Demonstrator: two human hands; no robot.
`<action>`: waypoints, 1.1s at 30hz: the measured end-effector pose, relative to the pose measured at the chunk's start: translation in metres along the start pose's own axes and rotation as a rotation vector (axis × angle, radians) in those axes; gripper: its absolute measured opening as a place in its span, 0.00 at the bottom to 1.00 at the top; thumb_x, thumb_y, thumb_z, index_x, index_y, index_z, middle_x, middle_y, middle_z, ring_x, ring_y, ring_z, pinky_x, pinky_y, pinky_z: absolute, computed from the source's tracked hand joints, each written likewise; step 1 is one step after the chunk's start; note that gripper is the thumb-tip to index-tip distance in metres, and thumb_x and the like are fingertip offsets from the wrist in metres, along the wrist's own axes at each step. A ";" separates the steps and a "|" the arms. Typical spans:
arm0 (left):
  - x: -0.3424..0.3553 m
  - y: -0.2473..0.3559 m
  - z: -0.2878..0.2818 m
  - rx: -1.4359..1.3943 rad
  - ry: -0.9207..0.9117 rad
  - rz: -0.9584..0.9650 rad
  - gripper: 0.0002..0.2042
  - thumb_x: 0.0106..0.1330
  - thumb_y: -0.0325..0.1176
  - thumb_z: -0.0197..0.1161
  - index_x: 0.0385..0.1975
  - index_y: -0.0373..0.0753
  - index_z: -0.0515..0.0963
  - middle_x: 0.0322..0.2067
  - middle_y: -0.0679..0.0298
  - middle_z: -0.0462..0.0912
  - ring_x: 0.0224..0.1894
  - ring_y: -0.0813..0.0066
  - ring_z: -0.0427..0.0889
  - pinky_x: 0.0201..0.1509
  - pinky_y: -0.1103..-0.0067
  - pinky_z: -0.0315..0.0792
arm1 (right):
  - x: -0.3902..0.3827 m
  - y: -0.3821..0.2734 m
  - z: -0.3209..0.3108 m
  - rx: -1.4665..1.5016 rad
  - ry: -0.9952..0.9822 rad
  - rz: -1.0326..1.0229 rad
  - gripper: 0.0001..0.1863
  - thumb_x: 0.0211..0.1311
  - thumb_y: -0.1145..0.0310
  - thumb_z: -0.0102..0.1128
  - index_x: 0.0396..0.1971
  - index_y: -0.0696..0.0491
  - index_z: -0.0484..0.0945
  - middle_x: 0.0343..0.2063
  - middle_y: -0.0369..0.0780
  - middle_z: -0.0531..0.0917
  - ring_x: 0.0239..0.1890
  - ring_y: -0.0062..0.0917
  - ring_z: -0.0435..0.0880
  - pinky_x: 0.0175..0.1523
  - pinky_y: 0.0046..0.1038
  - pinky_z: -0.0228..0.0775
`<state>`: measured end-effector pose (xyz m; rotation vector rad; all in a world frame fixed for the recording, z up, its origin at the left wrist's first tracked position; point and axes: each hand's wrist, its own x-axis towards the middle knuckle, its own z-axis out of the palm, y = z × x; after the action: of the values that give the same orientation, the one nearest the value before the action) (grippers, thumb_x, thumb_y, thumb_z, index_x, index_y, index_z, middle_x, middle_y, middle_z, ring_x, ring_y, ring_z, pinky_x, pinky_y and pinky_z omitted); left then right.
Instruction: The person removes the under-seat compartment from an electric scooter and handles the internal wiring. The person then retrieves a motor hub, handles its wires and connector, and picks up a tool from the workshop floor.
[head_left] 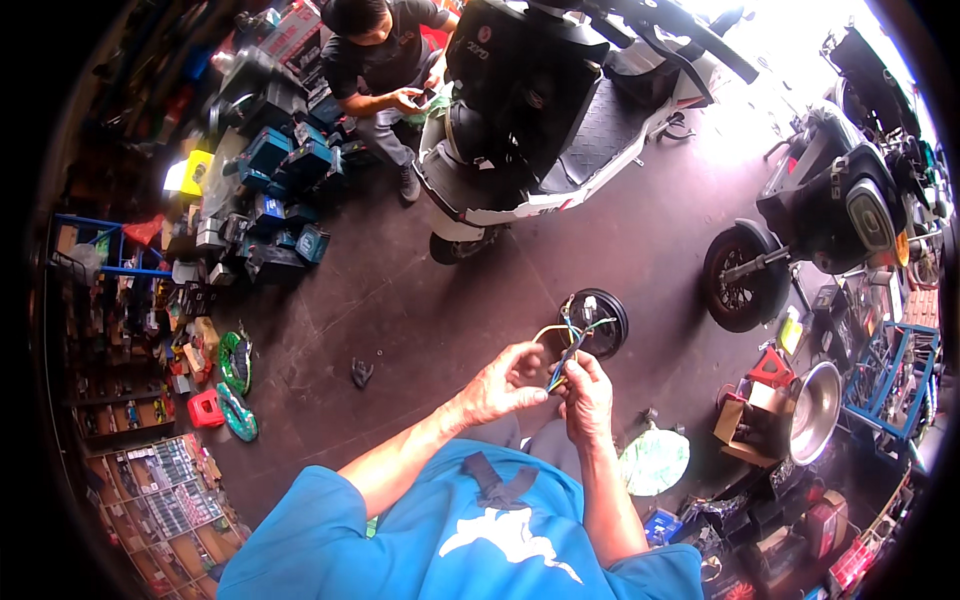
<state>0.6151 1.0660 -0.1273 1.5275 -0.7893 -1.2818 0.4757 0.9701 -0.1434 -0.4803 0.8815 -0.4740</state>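
Note:
A bundle of thin colored wires (563, 371), with blue, yellow and green strands, is between my hands in front of my body. My right hand (587, 398) pinches the bundle between thumb and fingers. My left hand (508, 381) has its fingers curled and its thumb reaching against the bundle; a pale yellow wire loops past its fingertips. Just beyond, a black round wheel hub (606, 325) rests on the dark floor. A white connector (589, 304) and loose wire ends show over it. The grip hides part of the wires.
Ahead stands a white and black scooter (530, 120), with a seated person (385, 70) beside it. Another scooter (830, 200) is at right. Stacked batteries (285, 160) and parts shelves (165, 500) line the left. A metal basin (815, 412) and open carton (752, 425) lie right.

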 end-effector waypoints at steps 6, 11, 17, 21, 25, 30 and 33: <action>0.022 0.058 0.021 0.220 0.135 -0.100 0.21 0.56 0.34 0.66 0.49 0.38 0.69 0.35 0.64 0.76 0.39 0.81 0.74 0.42 0.80 0.70 | -0.009 0.011 0.019 -0.164 0.003 -0.198 0.13 0.58 0.67 0.62 0.39 0.55 0.72 0.30 0.32 0.77 0.32 0.12 0.73 0.37 0.15 0.66; 0.033 0.043 0.018 0.161 0.314 -0.129 0.08 0.58 0.28 0.62 0.34 0.35 0.72 0.30 0.66 0.78 0.24 0.84 0.75 0.26 0.84 0.69 | -0.009 0.033 0.013 -0.487 -0.105 -0.250 0.12 0.59 0.69 0.60 0.40 0.57 0.72 0.32 0.33 0.77 0.34 0.14 0.73 0.42 0.16 0.65; 0.019 0.064 0.004 -0.049 0.262 -0.131 0.07 0.63 0.28 0.58 0.38 0.36 0.73 0.30 0.70 0.77 0.27 0.88 0.71 0.32 0.87 0.67 | -0.008 0.001 0.008 -0.239 0.090 -0.187 0.17 0.65 0.60 0.51 0.47 0.56 0.72 0.35 0.37 0.79 0.32 0.15 0.76 0.37 0.16 0.70; 0.013 0.074 0.008 0.003 0.161 -0.047 0.06 0.64 0.24 0.54 0.39 0.33 0.71 0.18 0.67 0.72 0.15 0.84 0.71 0.18 0.84 0.65 | -0.001 -0.028 0.013 -0.050 0.019 -0.136 0.21 0.65 0.58 0.51 0.49 0.59 0.70 0.34 0.37 0.78 0.31 0.16 0.76 0.34 0.15 0.71; 0.011 0.058 0.005 0.113 0.088 0.148 0.05 0.62 0.22 0.55 0.37 0.35 0.73 0.24 0.68 0.72 0.19 0.86 0.71 0.22 0.86 0.66 | 0.001 -0.041 0.019 0.072 -0.069 -0.112 0.19 0.64 0.59 0.52 0.47 0.59 0.71 0.31 0.36 0.78 0.27 0.14 0.76 0.29 0.14 0.71; 0.011 0.055 -0.002 0.144 0.060 0.192 0.06 0.60 0.23 0.58 0.36 0.36 0.74 0.26 0.67 0.72 0.22 0.82 0.72 0.23 0.85 0.66 | -0.005 -0.044 0.023 0.009 -0.035 -0.088 0.14 0.61 0.65 0.56 0.43 0.58 0.74 0.31 0.36 0.79 0.27 0.15 0.77 0.31 0.16 0.71; 0.014 0.055 -0.002 0.128 0.068 0.220 0.08 0.58 0.26 0.61 0.37 0.36 0.75 0.28 0.66 0.73 0.28 0.78 0.73 0.27 0.83 0.67 | -0.013 -0.049 0.027 0.006 -0.038 -0.117 0.13 0.60 0.66 0.57 0.42 0.57 0.75 0.31 0.35 0.80 0.29 0.14 0.77 0.34 0.16 0.70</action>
<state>0.6257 1.0355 -0.0811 1.5288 -0.9813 -1.0290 0.4818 0.9440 -0.0926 -0.5355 0.8179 -0.5728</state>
